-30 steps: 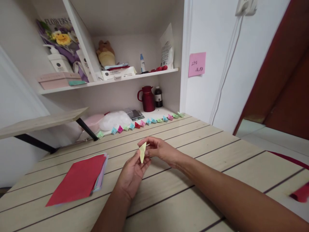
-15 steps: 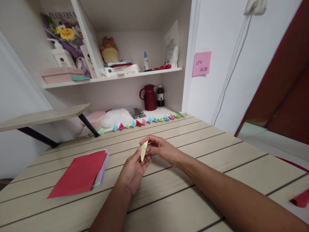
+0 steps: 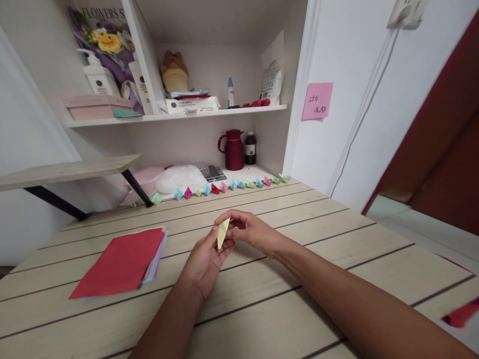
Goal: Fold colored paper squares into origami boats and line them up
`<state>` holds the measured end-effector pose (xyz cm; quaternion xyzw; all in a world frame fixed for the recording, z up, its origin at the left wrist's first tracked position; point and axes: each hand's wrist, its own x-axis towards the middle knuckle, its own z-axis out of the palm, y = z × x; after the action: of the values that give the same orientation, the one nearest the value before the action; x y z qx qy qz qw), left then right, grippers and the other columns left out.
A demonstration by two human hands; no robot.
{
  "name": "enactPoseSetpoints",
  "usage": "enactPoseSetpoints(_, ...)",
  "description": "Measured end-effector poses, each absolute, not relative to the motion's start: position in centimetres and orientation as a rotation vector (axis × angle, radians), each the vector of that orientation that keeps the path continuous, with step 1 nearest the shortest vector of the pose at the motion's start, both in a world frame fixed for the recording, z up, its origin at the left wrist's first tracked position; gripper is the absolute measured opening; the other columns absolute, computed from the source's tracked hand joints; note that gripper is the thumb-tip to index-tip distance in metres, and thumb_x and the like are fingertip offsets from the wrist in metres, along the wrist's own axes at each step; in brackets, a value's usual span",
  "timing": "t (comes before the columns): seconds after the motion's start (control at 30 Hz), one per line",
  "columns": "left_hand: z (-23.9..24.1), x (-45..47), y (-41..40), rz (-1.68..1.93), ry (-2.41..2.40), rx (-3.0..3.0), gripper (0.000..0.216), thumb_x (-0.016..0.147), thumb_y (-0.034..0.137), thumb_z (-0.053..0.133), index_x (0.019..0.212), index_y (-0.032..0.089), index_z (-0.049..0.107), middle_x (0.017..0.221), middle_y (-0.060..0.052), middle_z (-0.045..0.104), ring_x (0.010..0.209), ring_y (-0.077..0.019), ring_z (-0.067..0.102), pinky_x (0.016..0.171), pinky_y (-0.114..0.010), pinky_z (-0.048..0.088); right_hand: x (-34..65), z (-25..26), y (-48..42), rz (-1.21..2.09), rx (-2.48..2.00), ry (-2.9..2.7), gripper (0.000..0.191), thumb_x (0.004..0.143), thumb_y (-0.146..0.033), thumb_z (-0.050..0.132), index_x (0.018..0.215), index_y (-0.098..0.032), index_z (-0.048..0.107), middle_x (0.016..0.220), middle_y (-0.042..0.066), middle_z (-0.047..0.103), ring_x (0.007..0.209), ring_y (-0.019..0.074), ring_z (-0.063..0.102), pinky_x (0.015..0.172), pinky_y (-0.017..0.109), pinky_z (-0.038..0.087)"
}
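Observation:
A small folded piece of pale yellow paper (image 3: 223, 232) stands on edge between my two hands above the wooden table (image 3: 284, 319). My left hand (image 3: 204, 264) pinches its lower part from below with thumb and fingers. My right hand (image 3: 249, 232) grips its upper right side, fingers curled around it. A stack of coloured paper sheets with a red sheet on top (image 3: 121, 262) lies flat to the left of my hands. A row of several small folded paper shapes (image 3: 220, 187) in blue, pink, green and red lines the table's far edge.
Behind the table, a white shelf unit (image 3: 179, 117) holds a red jug (image 3: 234, 149), a dark bottle (image 3: 250, 148), bags and boxes. A pink sticky note (image 3: 317, 100) hangs on the wall. A wooden board on black brackets (image 3: 67, 172) juts out at left.
The view has shifted slightly left and down. Both hands stay on the yellow paper and have barely moved, turning it a little.

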<state>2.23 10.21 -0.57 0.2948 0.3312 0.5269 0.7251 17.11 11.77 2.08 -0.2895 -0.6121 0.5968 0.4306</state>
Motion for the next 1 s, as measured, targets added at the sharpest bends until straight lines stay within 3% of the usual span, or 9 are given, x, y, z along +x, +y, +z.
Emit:
enactPoseSetpoints(0.57, -0.5, 2.36, 10.13, 1.167, 0.75, 0.645, 0.021, 0.091, 0.023, 0.055, 0.095, 0.009, 0.071, 0.086, -0.011, 0.073, 0.081, -0.0163, 0.068, 0.094, -0.035, 0.051, 17.16, 1.47, 12.08, 1.469, -0.705, -1.609, 0.033, 0.07, -0.008, 0.062, 0.1, -0.019, 0.065, 0.084, 0.0, 0.064, 0.078, 0.0126, 0.061, 0.072, 0.025, 0.049)
enactPoseSetpoints(1.0, -0.64, 2.23, 10.29, 1.16, 0.769, 0.651, 0.021, 0.092, 0.022, 0.054, 0.098, 0.009, 0.069, 0.089, -0.011, 0.072, 0.079, -0.0154, 0.067, 0.092, -0.036, 0.053, 17.09, 1.56, 11.87, 1.561, -0.659, -1.553, 0.026, 0.074, -0.014, 0.062, 0.1, -0.019, 0.064, 0.083, 0.002, 0.067, 0.077, 0.0151, 0.066, 0.077, 0.032, 0.052)
